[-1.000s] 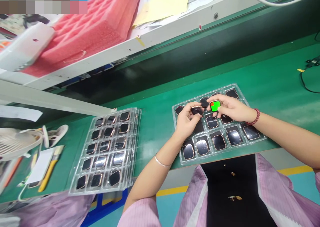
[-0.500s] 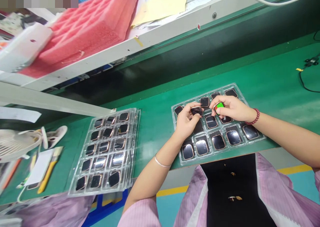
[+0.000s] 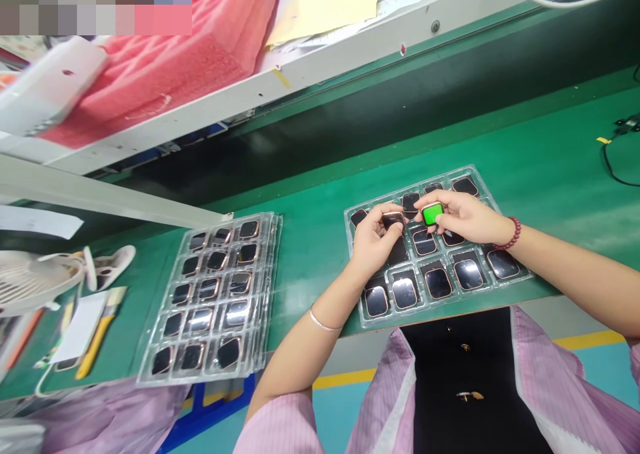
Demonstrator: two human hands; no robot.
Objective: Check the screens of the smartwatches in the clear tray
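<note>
My left hand [image 3: 376,237] is closed on a smartwatch [image 3: 393,220] with a dark screen, thumb on its face. In my right hand [image 3: 463,217] is a second smartwatch [image 3: 432,214], whose screen glows plain green; fingers and thumb grip its edges. Both watches lack straps and are held close together above a clear plastic tray [image 3: 361,319]. Square watches with dark screens fill the tray's visible pockets, such as the near-row watch [image 3: 404,293]. My hands and forearms hide some of the pockets.
A stack of clear trays [image 3: 150,371] with more watches stands left on the green bench [image 3: 310,267]. Further left lie a yellow-handled brush [image 3: 95,341] and a white fan [image 3: 37,277]. Red foam [image 3: 215,47] sits on the shelf above. A black cable [image 3: 613,167] lies at right.
The watch in my right hand has turned more towards me, and its screen has gone from green with red to all green. My left hand keeps its dark watch.
</note>
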